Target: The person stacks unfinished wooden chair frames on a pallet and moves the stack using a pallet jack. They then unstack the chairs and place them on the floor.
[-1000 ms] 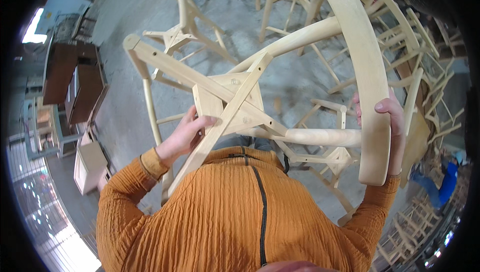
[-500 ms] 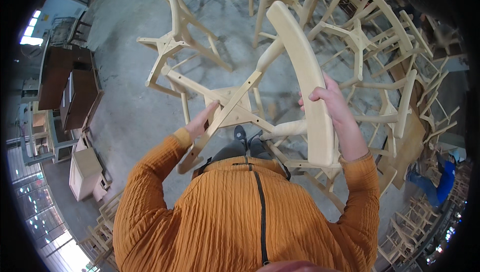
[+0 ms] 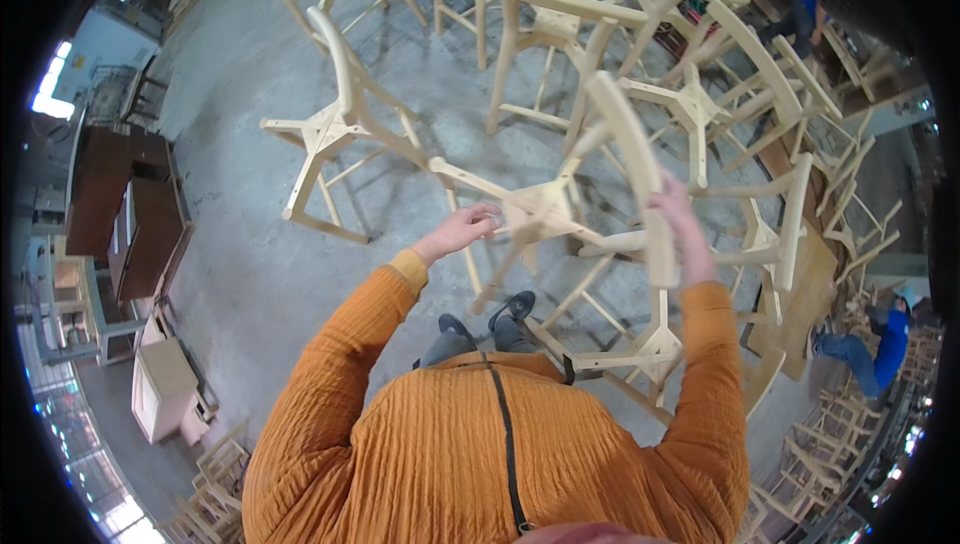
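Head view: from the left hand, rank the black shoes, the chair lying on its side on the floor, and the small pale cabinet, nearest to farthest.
Measured from the left hand, as it looks in the picture:
1. Black shoes, just below it and slightly right, on the floor.
2. Chair lying on its side, up and to the left on the concrete.
3. Small pale cabinet, far lower left, by the dark brown furniture.
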`<state>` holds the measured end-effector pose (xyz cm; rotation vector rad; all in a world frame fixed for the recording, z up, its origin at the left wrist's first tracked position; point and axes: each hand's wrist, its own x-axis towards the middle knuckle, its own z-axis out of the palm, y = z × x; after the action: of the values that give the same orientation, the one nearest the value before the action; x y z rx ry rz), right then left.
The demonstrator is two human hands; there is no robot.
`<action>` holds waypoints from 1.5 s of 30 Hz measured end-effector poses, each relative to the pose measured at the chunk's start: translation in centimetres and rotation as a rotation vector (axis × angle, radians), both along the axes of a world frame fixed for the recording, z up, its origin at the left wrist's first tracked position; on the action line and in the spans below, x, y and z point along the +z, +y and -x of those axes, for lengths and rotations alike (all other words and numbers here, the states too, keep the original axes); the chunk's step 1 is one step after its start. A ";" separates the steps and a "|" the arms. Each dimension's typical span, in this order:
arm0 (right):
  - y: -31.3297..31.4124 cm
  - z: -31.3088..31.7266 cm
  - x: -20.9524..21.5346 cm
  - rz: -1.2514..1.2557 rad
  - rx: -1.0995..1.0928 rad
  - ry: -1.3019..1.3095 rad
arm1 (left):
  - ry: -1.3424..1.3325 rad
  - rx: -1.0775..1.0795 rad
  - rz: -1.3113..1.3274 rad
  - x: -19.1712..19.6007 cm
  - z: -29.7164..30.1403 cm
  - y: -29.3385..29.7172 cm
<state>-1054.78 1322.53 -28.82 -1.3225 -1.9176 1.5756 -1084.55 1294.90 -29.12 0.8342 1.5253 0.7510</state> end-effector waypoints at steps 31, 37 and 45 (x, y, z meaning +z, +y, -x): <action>-18.8 53.6 2.0 0.428 0.052 0.140 | -0.135 0.861 0.516 -4.9 36.1 -29.2; -14.3 59.8 1.1 0.580 0.306 0.216 | -0.025 0.707 0.466 -3.2 37.3 -25.0; -12.8 61.7 -0.4 0.574 0.326 0.154 | 0.258 0.807 0.631 -2.9 42.0 -22.6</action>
<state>-1116.49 1309.75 -29.22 -1.0596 -1.7126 2.4464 -1126.52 1272.26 -32.00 -0.1992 2.1955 0.6601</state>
